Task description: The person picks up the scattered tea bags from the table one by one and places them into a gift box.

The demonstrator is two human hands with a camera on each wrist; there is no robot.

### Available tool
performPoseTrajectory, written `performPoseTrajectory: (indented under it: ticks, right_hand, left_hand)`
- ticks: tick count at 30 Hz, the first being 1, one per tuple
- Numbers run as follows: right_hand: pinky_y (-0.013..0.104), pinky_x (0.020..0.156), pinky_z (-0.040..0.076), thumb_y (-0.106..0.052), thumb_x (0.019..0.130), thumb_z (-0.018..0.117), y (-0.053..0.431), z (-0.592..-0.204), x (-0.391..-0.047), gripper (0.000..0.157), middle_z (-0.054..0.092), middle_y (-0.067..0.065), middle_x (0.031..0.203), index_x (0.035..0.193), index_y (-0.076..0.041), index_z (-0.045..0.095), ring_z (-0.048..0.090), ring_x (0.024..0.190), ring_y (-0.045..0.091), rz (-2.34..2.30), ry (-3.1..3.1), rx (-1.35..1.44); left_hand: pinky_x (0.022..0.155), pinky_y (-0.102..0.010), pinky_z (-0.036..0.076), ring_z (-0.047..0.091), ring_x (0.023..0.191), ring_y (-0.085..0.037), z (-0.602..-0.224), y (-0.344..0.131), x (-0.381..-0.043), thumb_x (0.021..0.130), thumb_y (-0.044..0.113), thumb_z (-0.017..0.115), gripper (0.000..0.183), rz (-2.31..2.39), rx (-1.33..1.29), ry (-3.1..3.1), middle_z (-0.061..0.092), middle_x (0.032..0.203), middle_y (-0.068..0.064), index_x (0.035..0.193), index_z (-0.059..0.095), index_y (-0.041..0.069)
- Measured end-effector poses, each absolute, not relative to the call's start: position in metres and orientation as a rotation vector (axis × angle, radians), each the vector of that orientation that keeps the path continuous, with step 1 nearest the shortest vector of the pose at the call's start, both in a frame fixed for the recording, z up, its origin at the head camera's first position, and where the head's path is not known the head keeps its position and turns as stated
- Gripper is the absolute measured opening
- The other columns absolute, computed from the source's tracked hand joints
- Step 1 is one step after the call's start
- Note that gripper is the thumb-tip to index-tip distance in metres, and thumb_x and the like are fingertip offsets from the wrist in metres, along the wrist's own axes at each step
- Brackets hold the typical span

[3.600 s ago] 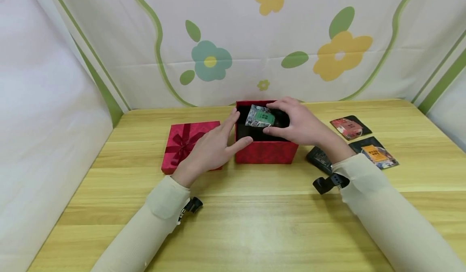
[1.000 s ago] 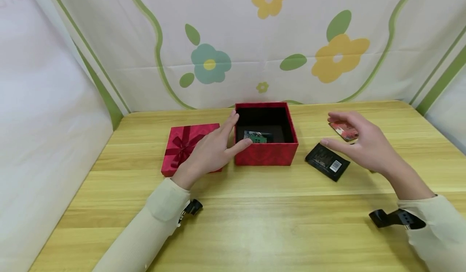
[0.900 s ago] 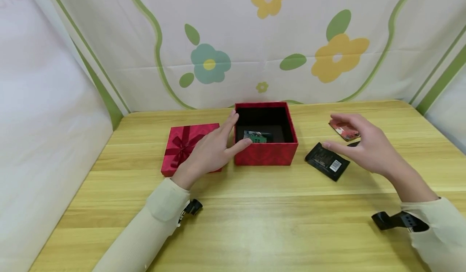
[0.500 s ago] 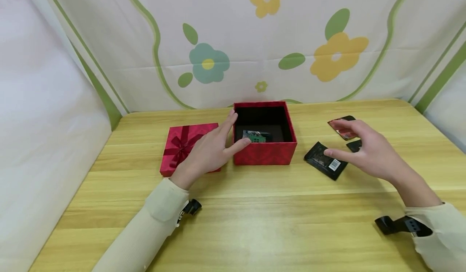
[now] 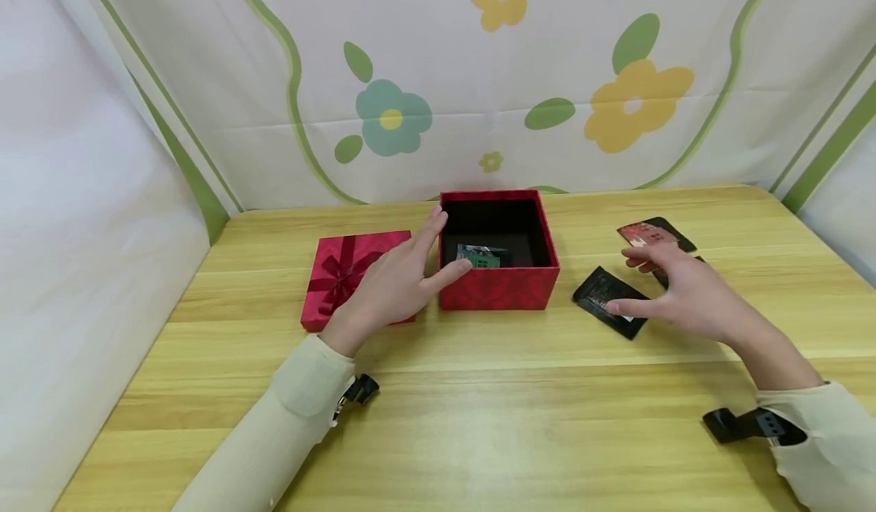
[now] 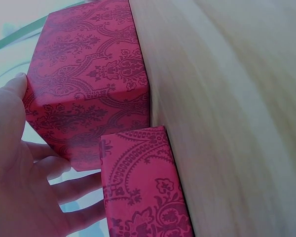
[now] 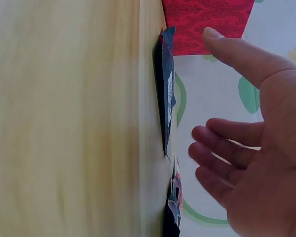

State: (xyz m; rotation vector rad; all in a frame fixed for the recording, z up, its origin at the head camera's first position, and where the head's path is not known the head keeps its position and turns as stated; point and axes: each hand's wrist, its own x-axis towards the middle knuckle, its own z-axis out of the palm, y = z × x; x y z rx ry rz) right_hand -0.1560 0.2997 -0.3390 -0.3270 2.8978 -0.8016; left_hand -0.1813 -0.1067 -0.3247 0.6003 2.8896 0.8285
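Observation:
My left hand (image 5: 393, 280) is spread at the left side of the red patterned gift box (image 5: 499, 290), with fingertips and thumb right at its rim. In the left wrist view the thumb meets a corner of the box (image 6: 89, 59). Inside the box lies a small packet with a green label (image 5: 484, 261). My right hand (image 5: 691, 299) hovers with loosely bent fingers and nothing between them. Below its thumb is a black packet with a white barcode (image 5: 598, 293). A red-labelled packet (image 5: 650, 232) lies beyond the fingers; another packet is mostly hidden under the hand.
Left of the box lies its red lid with a ribbon bow (image 5: 335, 280), partly behind my left hand. The wooden table (image 5: 479, 421) ends at a floral cloth backdrop (image 5: 465, 78), and a white cloth (image 5: 89, 230) hangs at the left.
The right hand let go of the green-labelled packet, which now lies in the box. It moved right, over the other packets, then slightly lower. The left hand has stayed at the box.

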Motion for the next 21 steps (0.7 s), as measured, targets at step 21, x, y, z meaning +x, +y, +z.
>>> performPoseTrajectory:
  ticks: [21]
  right_hand:
    - [0.074,0.102,0.042,-0.067,0.077,0.087,0.3028,-0.3474,-0.1563,0.109,0.046,0.029,0.153,0.155,-0.002,0.049,0.047,0.137,0.054,-0.591,2.878,-0.358]
  left_hand:
    - [0.117,-0.053,0.048,0.046,0.154,-0.027,-0.3244,-0.1066,-0.1816,0.101,0.075,0.049,0.094,0.818,0.600,2.892,0.010,0.180,0.011,0.173,0.009,0.030]
